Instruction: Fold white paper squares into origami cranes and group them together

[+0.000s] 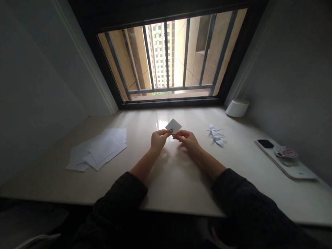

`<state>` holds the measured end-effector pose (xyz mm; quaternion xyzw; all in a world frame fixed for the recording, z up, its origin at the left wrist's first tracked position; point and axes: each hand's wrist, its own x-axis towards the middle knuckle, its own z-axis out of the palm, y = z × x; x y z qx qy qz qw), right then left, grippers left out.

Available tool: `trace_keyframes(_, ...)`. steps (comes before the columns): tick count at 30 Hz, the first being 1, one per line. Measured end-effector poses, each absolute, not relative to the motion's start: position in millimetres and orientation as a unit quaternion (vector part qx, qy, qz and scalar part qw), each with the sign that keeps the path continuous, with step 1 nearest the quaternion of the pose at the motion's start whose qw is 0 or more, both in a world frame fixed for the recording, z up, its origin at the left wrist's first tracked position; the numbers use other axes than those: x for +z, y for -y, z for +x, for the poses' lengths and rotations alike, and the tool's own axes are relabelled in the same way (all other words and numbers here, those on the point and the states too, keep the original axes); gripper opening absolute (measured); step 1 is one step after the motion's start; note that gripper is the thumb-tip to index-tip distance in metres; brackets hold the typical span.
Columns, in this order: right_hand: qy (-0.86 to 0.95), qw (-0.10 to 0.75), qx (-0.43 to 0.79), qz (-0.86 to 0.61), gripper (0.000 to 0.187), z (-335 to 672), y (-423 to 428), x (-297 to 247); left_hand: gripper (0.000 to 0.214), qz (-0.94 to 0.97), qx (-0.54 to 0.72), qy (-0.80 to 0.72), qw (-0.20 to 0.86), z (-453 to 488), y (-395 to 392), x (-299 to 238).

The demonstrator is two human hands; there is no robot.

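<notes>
White paper square pinched by left hand and right hand, fingertips together on its lower edge, above the table centre, loose sheets toward left edge, folded paper pieces right of hands.

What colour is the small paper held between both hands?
White paper square, seen best in the head view.

The desk is bare across the lower middle of the frame. Loose sheets block the left, well apart from the left hand. Folded paper pieces lie near the right hand, with a white tub and a phone farther right.
</notes>
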<state>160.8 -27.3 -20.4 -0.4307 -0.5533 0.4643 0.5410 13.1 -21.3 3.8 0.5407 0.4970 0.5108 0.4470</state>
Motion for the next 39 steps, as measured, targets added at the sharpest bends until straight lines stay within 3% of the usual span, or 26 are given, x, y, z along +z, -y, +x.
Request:
trace_keyframes(15,0.575,0.533,0.455,-0.423,0.031,157,27,-21,0.037,0.476,0.527,-0.5,0.496,9,20,6)
trace_keyframes(29,0.548,0.548,0.466,-0.426,0.027,154,29,-27,0.046,0.556,0.528,-0.521,0.375,6,13,-6)
trace_keyframes(39,0.587,0.506,0.422,-0.47,0.037,157,30,-29,0.04,0.58,0.508,-0.467,0.433,10,14,-5)
